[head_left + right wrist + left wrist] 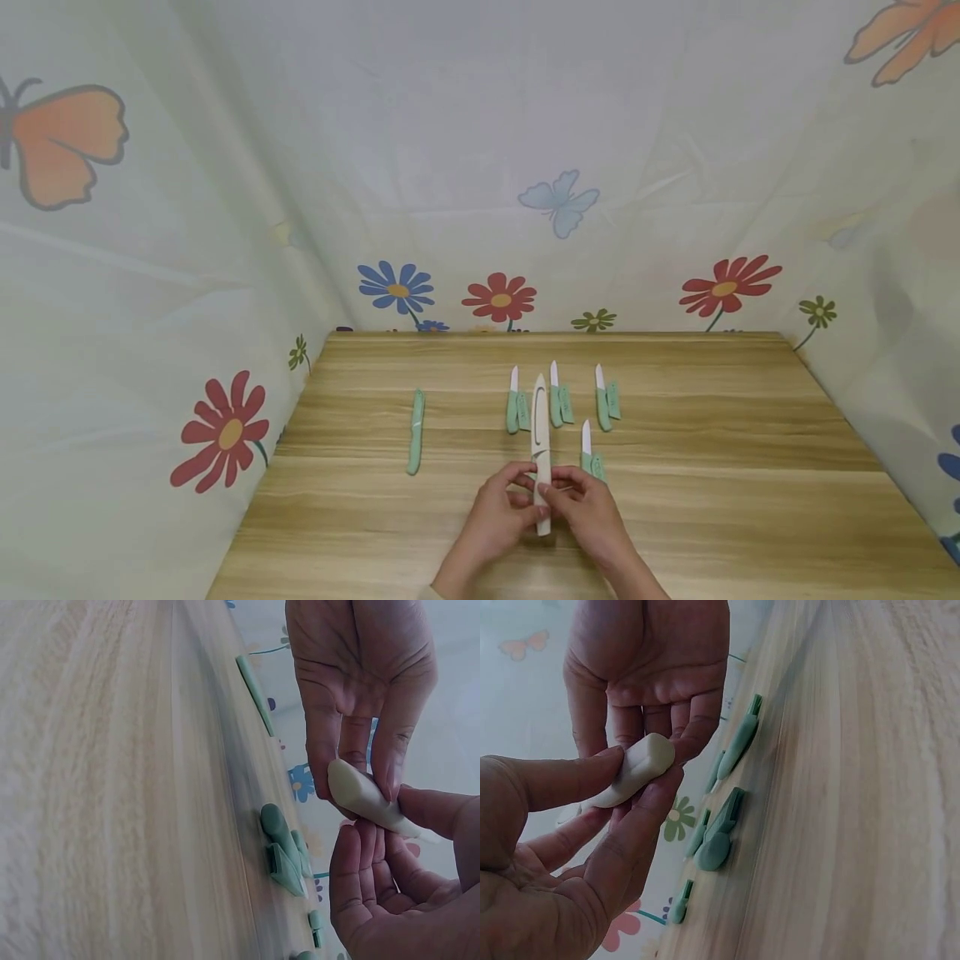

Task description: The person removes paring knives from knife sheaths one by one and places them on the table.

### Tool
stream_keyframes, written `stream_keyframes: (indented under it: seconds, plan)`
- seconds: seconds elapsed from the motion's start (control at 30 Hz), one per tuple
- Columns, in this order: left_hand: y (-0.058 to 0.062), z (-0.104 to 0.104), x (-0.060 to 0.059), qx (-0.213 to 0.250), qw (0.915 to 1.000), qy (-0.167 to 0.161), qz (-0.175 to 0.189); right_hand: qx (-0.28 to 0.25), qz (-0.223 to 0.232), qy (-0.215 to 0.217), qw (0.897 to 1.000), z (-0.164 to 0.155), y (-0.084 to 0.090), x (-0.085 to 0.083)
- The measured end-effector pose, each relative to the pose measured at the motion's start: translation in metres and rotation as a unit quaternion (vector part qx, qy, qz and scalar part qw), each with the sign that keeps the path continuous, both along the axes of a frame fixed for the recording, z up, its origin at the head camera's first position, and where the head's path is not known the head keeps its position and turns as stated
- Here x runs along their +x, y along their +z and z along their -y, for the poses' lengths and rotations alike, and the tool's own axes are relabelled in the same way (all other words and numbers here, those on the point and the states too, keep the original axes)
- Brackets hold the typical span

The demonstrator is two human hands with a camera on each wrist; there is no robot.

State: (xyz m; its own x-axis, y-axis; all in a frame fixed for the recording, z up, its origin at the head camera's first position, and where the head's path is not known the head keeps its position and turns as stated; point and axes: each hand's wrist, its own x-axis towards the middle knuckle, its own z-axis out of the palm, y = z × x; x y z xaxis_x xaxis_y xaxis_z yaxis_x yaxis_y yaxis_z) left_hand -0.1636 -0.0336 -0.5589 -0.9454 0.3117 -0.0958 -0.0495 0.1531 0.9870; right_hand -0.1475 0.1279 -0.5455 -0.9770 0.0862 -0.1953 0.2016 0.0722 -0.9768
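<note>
A single cream knife [541, 442], the largest piece on view, is held above the near middle of the wooden table [750, 500]. Its long axis runs straight away from the person: the rounded handle end lies nearest the body, and the tip points toward the far edge of the table and the flowered cloth backdrop [480, 167]. Both hands meet on the handle end. The left hand [501, 517] pinches the handle between thumb and fingers from the left side; the right hand [588, 508] pinches it likewise from the right, fingertips of the two hands nearly touching. In the left wrist view the handle [634, 771] sits between the left thumb and forefinger, with the right fingers closing over its end.

Four small knives with white blades and green handles lie on the table beyond the hands, blades pointing away. Three form a row: one [514, 402] just left of the cream knife's tip, one [556, 396] just right of it, and one [602, 400] farther right. Each has a short green sheath beside it. The fourth small knife [587, 448] lies nearer, just right of the cream knife and close to the right hand.

One long green sheathed piece [416, 432] lies alone well to the left, parallel to the others.
</note>
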Motion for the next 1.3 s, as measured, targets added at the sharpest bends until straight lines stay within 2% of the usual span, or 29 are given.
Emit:
stream_keyframes:
  seconds: [0.43,1.3]
  plan:
    - [0.0,-0.009,-0.001,-0.017,0.9997,0.007,-0.019,0.033,-0.001,-0.012,0.999,-0.005,-0.001,-0.002]
    - [-0.004,-0.012,0.0,-0.014,0.9998,0.011,-0.006,0.052,-0.003,-0.004,0.999,-0.004,-0.001,-0.001]
